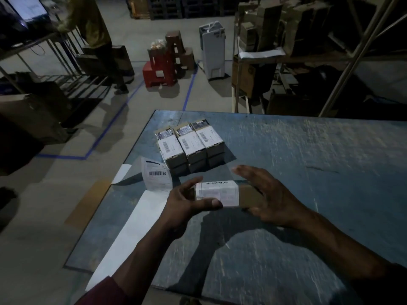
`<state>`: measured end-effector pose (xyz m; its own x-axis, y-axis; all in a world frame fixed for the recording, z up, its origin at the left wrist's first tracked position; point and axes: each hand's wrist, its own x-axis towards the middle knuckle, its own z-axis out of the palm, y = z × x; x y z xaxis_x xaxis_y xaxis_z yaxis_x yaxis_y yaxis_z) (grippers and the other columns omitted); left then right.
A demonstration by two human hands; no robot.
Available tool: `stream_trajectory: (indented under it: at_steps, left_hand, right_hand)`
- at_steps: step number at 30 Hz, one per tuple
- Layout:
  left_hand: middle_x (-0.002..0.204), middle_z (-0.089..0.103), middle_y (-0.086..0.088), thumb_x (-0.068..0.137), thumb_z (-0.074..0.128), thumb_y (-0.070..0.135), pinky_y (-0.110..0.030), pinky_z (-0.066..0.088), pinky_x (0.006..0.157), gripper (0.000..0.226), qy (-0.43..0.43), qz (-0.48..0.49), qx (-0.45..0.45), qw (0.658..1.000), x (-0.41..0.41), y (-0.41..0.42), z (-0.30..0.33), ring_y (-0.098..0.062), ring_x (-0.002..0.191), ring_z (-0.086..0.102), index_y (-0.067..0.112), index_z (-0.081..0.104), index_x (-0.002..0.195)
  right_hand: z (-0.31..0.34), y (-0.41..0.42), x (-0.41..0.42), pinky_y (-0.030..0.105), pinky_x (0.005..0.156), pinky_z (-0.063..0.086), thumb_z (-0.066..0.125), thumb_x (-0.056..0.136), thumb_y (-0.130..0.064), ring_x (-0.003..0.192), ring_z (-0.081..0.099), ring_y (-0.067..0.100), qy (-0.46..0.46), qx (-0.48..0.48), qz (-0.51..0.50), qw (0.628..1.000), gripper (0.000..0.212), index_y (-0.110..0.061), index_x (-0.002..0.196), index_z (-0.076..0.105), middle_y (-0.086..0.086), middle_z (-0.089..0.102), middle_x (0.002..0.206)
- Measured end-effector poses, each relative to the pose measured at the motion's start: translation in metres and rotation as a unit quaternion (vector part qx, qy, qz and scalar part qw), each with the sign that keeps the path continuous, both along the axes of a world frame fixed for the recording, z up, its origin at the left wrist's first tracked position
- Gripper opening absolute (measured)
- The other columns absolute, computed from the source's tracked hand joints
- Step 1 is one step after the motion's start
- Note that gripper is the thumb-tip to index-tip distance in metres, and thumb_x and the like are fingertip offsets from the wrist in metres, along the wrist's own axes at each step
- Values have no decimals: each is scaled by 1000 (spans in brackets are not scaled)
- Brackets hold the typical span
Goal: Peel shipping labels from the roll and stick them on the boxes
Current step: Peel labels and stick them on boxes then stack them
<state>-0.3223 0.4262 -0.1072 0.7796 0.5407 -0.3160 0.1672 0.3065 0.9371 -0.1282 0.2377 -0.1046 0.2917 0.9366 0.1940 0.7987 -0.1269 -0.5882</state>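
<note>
A small brown box (248,195) with a white shipping label (218,192) wrapped over it is held above the blue table (308,161). My left hand (187,202) grips its left end, thumb on the label's near edge. My right hand (268,199) holds its right end, fingers spread over the top. Behind it stands a stack of labelled boxes (190,144), three across and two layers high. The label strip (157,176) curls up at the table's left edge, showing a barcode, and its white backing paper (134,230) trails toward me.
The table's left edge runs diagonally beside a concrete floor with blue tape lines (110,126). A person (92,25) stands at a desk far left. Red stools (161,67) and a white unit (212,49) stand on the floor. Metal shelving with cartons (286,40) is at right.
</note>
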Motion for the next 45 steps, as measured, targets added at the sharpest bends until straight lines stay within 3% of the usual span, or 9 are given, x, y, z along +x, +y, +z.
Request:
stream_trajectory:
  at_steps: [3,8,13,18,22,28,33,37,45]
  left_hand:
    - [135,71,3,52,98,-1,-52,56,103,112,-37,-10,83,996,-3,-2,-2,-15,131,63,19,50,151]
    - [150,59,13,59,100,2,-51,52,108,124,-67,-49,132,988,-5,-4,-7,-10,143,51,23,34,161]
    - [137,69,-7,79,92,24,-56,57,97,89,-35,-36,-30,998,2,-2,3,-29,124,68,29,45,155]
    - [100,79,-19,85,83,8,-20,43,49,29,-17,1,28,999,5,-10,10,-17,66,71,7,77,113]
    - [113,78,-16,78,87,4,-46,65,78,49,-22,-2,25,999,-3,-8,4,-33,102,77,10,69,124]
    - [121,74,-16,74,85,-4,-55,62,87,74,-55,-36,13,998,-9,-9,2,-36,113,73,23,62,138]
    - [123,73,-16,73,85,-3,-55,62,85,72,-76,-37,14,996,-9,-11,0,-39,110,73,30,66,134]
    - [119,72,-19,63,79,-5,-63,62,77,74,-76,-3,11,997,-9,-16,-3,-45,103,73,29,72,128]
    - [112,71,-23,60,73,-6,-77,55,79,79,-75,14,44,996,-15,-26,-11,-52,101,70,27,70,132]
  right_hand:
    - [4,2,3,27,123,26,98,56,-55,146,25,-2,79,-147,-14,986,152,-61,151,-20,-24,21,160]
    - [3,3,8,-2,95,34,102,55,-44,127,52,-6,142,-110,-50,982,152,-61,154,-13,-18,58,145]
    - [0,3,-8,30,99,52,95,66,-44,121,52,6,-5,-68,-53,996,141,-61,155,-14,-16,57,139]
    - [-16,6,-26,35,85,56,96,62,-45,117,46,9,-77,-7,-65,995,144,-45,163,-8,-6,57,133]
    - [4,7,-23,20,100,35,87,53,-75,125,39,-2,63,-71,-77,992,139,-52,159,0,-22,40,136]
    - [29,15,-7,35,108,50,76,48,-92,123,58,3,212,-155,-67,963,113,-45,147,49,-17,59,136]
    - [25,17,-19,37,92,61,95,59,-60,99,71,1,280,-125,-108,946,71,-36,121,72,-16,74,113]
    - [15,18,-31,30,70,62,104,53,-34,92,77,17,408,-115,-154,893,90,-38,132,62,1,75,115]
    - [8,18,-44,32,85,62,96,62,-3,94,78,16,494,-122,-179,842,97,-27,146,54,1,80,108]
